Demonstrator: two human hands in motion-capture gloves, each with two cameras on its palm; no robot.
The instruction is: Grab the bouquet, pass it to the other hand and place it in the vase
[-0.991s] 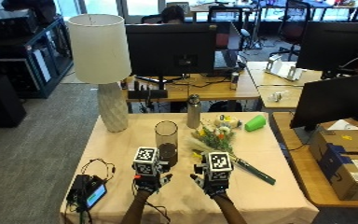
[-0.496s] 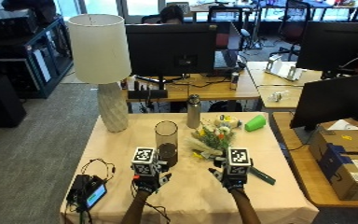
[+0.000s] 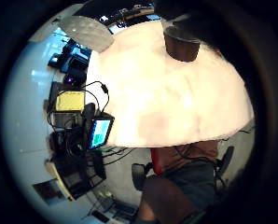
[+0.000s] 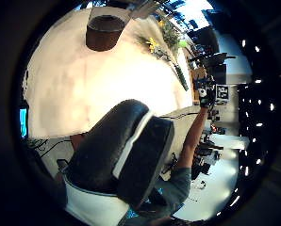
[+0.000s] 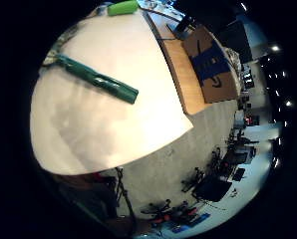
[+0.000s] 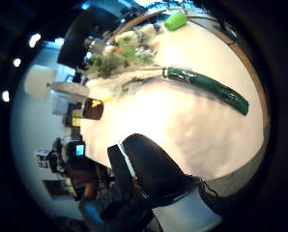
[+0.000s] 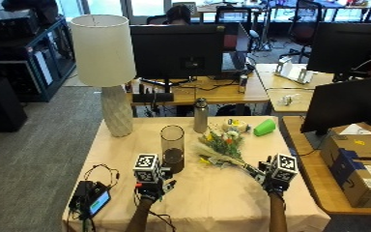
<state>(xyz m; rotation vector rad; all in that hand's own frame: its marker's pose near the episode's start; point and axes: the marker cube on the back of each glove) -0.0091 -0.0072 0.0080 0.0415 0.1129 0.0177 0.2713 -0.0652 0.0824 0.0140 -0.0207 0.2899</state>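
Bouquet (image 7: 221,147) handle end behind right hand (image 7: 277,176)

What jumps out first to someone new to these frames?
Probably the tall white lamp at the table's far left corner, then the bouquet lying mid-table with its green wrapped stem toward the right hand. The dark glass vase stands upright just left of the flowers, ahead of the left hand.

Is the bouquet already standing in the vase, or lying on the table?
Lying on the table. The bouquet rests flat on the tablecloth beside the upright glass vase, which holds no flowers.
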